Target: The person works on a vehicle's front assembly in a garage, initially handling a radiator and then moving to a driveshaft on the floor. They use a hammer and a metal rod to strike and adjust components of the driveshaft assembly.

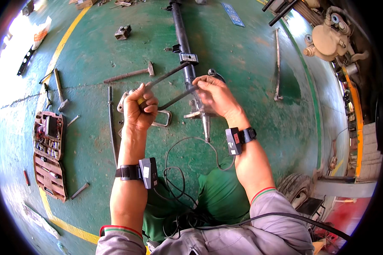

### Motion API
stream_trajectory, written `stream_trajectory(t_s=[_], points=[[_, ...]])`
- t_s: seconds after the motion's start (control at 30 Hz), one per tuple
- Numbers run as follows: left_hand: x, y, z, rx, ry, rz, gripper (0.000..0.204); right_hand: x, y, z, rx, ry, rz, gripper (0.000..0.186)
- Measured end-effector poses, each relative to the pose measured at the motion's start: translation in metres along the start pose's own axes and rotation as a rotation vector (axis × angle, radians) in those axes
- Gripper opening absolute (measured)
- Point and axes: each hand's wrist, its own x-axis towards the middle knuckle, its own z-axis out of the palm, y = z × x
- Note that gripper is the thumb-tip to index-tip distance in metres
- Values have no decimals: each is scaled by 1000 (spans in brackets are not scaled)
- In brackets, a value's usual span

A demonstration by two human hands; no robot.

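My left hand point(141, 107) is closed around the bend of a dark U-shaped rod, like a U-bolt point(168, 76). A bit of yellow shows between its fingers; what it is I cannot make out. Both legs point right, towards a long black axle point(182, 34). One leg's end reaches a bracket plate point(189, 58) on the axle; whether it touches I cannot tell. At the other leg's end, the fingertips of my right hand point(217, 95) are pinched over the axle, slightly blurred. Nearest me the axle ends in a tapered bare-metal spindle point(206, 127).
Left of the axle lie a hammer point(130, 76), a long dark bar point(111, 123), a second hammer point(58, 91) and an open socket set point(51, 157). A metal block point(123, 32) lies farther off. On the right is a long rod point(278, 63). A cable point(168, 161) loops before my knees.
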Motion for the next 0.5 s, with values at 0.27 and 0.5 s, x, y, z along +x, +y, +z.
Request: stream_trajectory(t_s=[0.27, 0.5], points=[[1, -1, 1, -14, -17, -18, 19, 6, 5, 1, 33, 35, 6, 14], [-1, -6, 14, 140, 75, 80, 18, 7, 6, -1, 10, 56, -14, 18]])
